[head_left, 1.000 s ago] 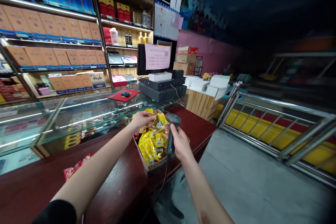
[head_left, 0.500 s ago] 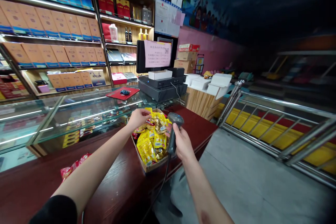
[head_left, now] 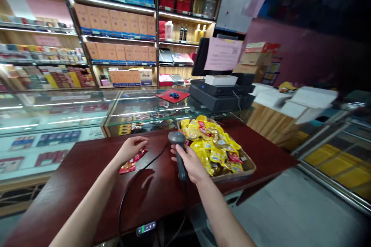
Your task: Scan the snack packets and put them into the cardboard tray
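My right hand [head_left: 189,160] is wrapped round the handle of a black corded barcode scanner [head_left: 182,166], held upright with its head at the top. Beside it on the dark red counter stands an open cardboard box [head_left: 251,166] heaped with yellow snack packets [head_left: 217,154] and a few red ones. My left hand [head_left: 133,148] hovers low over small red snack packets [head_left: 129,166], to the left of the scanner. Its fingers are drawn together and curved; whatever they may hold is hidden.
The scanner's cable [head_left: 127,193] loops across the counter [head_left: 101,166]. Behind are a glass display case [head_left: 139,104], a mouse [head_left: 174,95] on a red mat and a monitor [head_left: 199,58] above a black cash drawer [head_left: 217,98]. A metal railing [head_left: 330,139] stands to the right.
My left hand has left the snack box and moved to the red packets on the counter. The scanner, still in my right hand, is now left of the box. The view has turned left.
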`<state>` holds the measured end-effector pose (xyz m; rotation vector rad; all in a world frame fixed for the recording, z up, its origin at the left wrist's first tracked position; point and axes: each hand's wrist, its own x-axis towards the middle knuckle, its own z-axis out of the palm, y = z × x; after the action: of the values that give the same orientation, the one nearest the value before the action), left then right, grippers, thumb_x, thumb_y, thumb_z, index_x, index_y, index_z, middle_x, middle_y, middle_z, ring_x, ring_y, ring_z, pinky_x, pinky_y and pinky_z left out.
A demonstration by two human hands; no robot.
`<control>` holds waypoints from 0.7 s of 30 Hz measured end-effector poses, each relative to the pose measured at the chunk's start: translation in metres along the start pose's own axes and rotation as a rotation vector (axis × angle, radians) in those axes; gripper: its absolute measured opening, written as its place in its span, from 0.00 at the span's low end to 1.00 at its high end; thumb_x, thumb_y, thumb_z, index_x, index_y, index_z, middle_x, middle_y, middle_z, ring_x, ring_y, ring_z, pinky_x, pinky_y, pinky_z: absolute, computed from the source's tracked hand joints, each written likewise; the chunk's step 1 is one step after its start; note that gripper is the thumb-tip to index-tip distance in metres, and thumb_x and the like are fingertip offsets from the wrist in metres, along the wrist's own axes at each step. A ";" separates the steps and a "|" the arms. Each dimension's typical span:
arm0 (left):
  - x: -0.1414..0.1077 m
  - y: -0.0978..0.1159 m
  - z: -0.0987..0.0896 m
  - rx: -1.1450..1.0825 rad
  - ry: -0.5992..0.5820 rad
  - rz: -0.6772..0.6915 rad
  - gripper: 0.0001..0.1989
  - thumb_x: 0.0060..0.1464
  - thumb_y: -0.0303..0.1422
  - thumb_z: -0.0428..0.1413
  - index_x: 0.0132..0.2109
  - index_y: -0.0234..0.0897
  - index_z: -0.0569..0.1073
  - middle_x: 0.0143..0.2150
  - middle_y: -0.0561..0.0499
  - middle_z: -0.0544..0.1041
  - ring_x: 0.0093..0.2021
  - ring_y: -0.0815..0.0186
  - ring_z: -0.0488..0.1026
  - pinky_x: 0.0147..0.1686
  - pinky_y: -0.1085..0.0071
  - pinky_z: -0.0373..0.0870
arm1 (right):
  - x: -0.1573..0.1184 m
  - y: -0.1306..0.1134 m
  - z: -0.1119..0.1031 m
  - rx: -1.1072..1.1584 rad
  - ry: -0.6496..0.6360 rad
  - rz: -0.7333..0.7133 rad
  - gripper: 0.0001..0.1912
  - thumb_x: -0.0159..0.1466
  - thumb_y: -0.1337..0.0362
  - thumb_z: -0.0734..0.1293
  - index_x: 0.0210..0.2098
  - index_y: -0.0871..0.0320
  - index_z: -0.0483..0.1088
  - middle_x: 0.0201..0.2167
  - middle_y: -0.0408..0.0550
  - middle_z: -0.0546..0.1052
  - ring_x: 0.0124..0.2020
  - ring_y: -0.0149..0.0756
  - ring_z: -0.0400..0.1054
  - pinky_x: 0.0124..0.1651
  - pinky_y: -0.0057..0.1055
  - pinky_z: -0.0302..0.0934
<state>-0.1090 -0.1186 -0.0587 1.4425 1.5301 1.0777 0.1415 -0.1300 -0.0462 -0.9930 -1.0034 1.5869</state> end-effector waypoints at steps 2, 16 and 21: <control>-0.010 -0.025 -0.024 0.125 0.138 -0.012 0.17 0.49 0.42 0.57 0.43 0.37 0.79 0.37 0.47 0.80 0.34 0.61 0.76 0.34 0.70 0.71 | 0.009 0.017 0.022 0.026 -0.056 0.083 0.20 0.52 0.52 0.73 0.39 0.58 0.73 0.44 0.53 0.77 0.45 0.41 0.73 0.40 0.33 0.71; -0.006 -0.067 0.002 0.973 0.132 -0.083 0.20 0.52 0.41 0.57 0.50 0.37 0.74 0.55 0.35 0.72 0.68 0.41 0.46 0.60 0.39 0.40 | 0.077 0.100 0.087 0.022 -0.030 0.227 0.20 0.51 0.49 0.73 0.27 0.60 0.69 0.20 0.42 0.72 0.23 0.30 0.70 0.27 0.26 0.67; -0.008 -0.064 0.007 0.912 0.132 -0.087 0.20 0.49 0.38 0.60 0.49 0.37 0.70 0.55 0.37 0.72 0.67 0.45 0.50 0.61 0.43 0.43 | 0.074 0.100 0.075 0.119 -0.056 0.290 0.20 0.52 0.50 0.74 0.31 0.60 0.69 0.24 0.46 0.76 0.30 0.36 0.75 0.30 0.29 0.70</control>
<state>-0.1247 -0.1269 -0.1209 1.8665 2.3142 0.4027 0.0277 -0.0873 -0.1248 -1.0520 -0.8185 1.8994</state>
